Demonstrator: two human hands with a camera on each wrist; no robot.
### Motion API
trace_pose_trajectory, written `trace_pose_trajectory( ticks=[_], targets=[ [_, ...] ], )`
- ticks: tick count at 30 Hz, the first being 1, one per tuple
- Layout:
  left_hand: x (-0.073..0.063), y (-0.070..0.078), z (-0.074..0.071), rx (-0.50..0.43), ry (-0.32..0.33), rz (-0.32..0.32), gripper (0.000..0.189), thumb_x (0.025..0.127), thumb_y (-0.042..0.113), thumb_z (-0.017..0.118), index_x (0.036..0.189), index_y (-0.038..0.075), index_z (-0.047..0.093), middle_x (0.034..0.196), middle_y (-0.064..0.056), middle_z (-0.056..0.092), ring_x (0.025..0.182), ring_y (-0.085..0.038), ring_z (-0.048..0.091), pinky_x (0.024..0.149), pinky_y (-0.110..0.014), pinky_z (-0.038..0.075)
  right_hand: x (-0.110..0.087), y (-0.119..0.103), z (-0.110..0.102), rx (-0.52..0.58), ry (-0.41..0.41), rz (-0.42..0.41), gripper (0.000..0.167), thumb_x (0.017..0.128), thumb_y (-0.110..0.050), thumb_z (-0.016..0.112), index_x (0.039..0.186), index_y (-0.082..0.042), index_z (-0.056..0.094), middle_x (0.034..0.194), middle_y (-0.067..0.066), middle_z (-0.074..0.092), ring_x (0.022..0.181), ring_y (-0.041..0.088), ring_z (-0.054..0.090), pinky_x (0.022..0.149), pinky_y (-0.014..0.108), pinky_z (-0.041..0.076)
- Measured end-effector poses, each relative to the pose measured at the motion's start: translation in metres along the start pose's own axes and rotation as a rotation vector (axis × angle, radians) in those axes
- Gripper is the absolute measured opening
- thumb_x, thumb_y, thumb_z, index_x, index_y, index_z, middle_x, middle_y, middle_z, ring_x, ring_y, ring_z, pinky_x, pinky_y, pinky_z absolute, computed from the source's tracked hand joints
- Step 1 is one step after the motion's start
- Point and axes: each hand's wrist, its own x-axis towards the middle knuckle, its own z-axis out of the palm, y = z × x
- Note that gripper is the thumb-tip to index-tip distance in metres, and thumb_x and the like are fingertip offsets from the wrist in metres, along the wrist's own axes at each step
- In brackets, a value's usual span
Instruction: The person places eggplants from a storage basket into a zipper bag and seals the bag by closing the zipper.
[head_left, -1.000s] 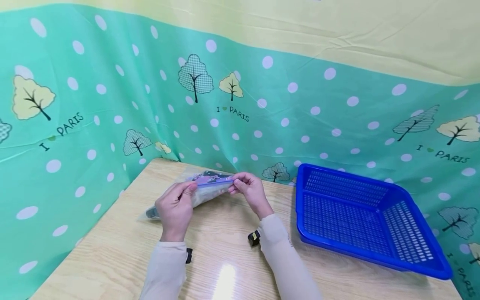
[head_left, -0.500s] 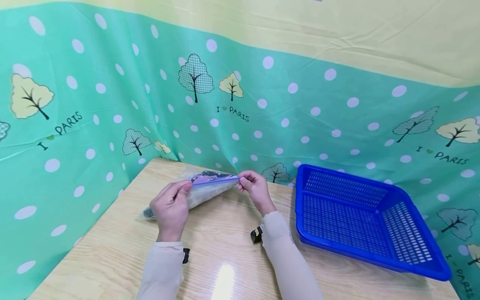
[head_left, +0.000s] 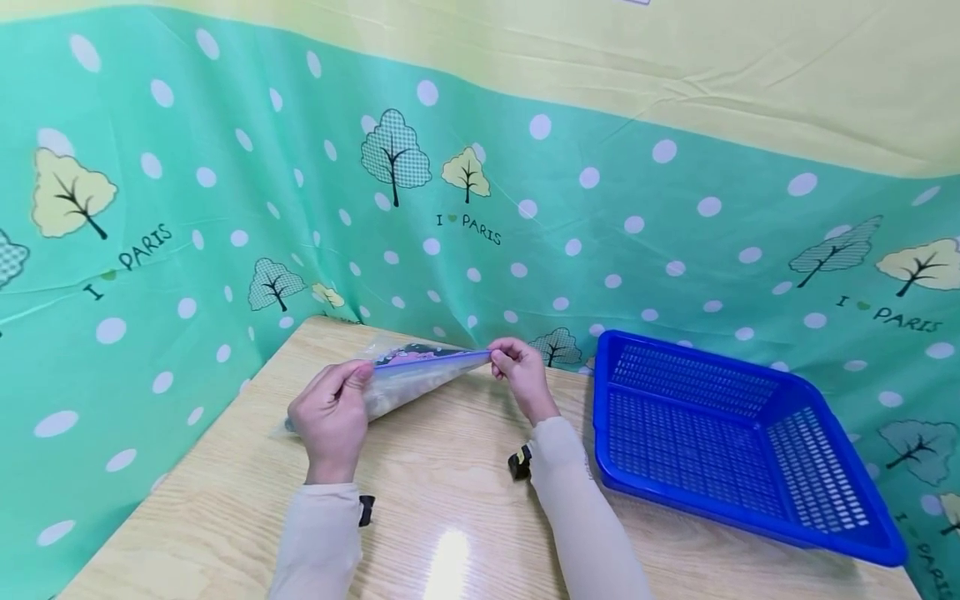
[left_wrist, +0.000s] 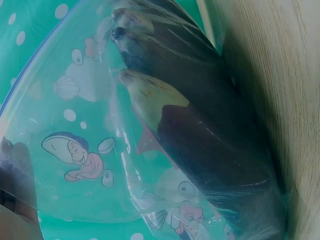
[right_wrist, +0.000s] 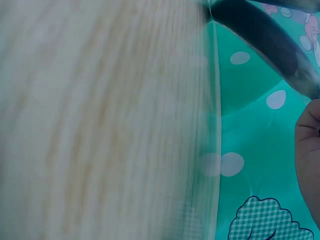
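Note:
A clear zip bag [head_left: 405, 392] with cartoon prints sits above the table's back left part, its blue-purple zip strip [head_left: 431, 360] stretched between both hands. My left hand [head_left: 330, 421] pinches the strip's left end between thumb and fingers. At its right end, my right hand [head_left: 522, 379] pinches it with thumb and forefinger. The left wrist view shows several long dark things [left_wrist: 200, 140] with pale, tapered tips inside the bag, lying side by side close to the table. In the right wrist view, only part of the right hand [right_wrist: 307, 160] shows at the edge.
A blue perforated plastic basket [head_left: 690, 433] stands on the right of the wooden table [head_left: 420, 500]. Behind the table hangs a green polka-dot cloth [head_left: 547, 267] with tree prints, and it also covers the left side.
My right hand has moved right with the strip's end, and my left hand a little left. The strip between them now shows longer and straighter. The basket stays put.

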Motion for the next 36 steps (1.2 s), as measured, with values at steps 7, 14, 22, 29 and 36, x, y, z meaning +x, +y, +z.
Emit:
trace_pose_trajectory(
  ticks=[7, 14, 22, 29, 36],
  targets=[
    [0.002, 0.001, 0.000, -0.001, 0.002, -0.004, 0.006, 0.078, -0.005, 0.080, 0.082, -0.005, 0.077, 0.079, -0.015, 0.073, 0.078, 0.003, 0.065, 0.074, -0.015, 0.051, 0.006, 0.003, -0.003, 0.021, 0.042, -0.003, 0.008, 0.094, 0.012, 0.059, 0.101, 0.016, 0.062, 0.075, 0.007, 0.060, 0.062, 0.011, 0.053, 0.057, 0.021, 0.047],
    [-0.003, 0.006, 0.004, -0.007, -0.056, -0.036, 0.006, 0.079, -0.006, 0.079, 0.084, -0.004, 0.077, 0.080, -0.014, 0.073, 0.079, 0.001, 0.065, 0.074, -0.015, 0.051, 0.007, 0.006, -0.007, -0.022, 0.062, 0.058, 0.008, 0.095, 0.012, 0.058, 0.101, 0.014, 0.064, 0.078, 0.007, 0.061, 0.065, 0.013, 0.056, 0.060, 0.024, 0.050],
    [-0.007, 0.016, 0.017, 0.002, -0.384, -0.199, 0.007, 0.088, 0.004, 0.075, 0.095, 0.004, 0.078, 0.092, -0.003, 0.075, 0.079, -0.014, 0.067, 0.072, -0.021, 0.052, 0.013, -0.003, -0.020, -0.193, 0.172, 0.143, 0.014, 0.094, 0.012, 0.059, 0.106, 0.010, 0.067, 0.092, 0.015, 0.066, 0.081, 0.017, 0.062, 0.082, 0.044, 0.056],
    [-0.021, 0.034, 0.035, 0.097, -0.797, -0.328, 0.017, 0.094, 0.008, 0.069, 0.109, 0.010, 0.076, 0.107, -0.004, 0.074, 0.087, -0.021, 0.067, 0.078, -0.043, 0.055, 0.019, -0.005, -0.034, -0.320, 0.186, 0.193, 0.033, 0.090, 0.016, 0.050, 0.117, 0.008, 0.067, 0.117, 0.023, 0.064, 0.104, 0.030, 0.060, 0.094, 0.048, 0.050],
    [-0.043, 0.041, 0.055, 0.226, -1.153, -0.156, 0.018, 0.097, 0.014, 0.066, 0.111, 0.007, 0.076, 0.107, -0.007, 0.074, 0.099, -0.026, 0.070, 0.089, -0.045, 0.054, 0.009, -0.009, -0.032, -0.431, 0.037, 0.315, 0.048, 0.098, 0.000, 0.047, 0.144, -0.007, 0.053, 0.144, 0.022, 0.050, 0.085, 0.021, 0.060, 0.073, 0.034, 0.051]
  ],
)
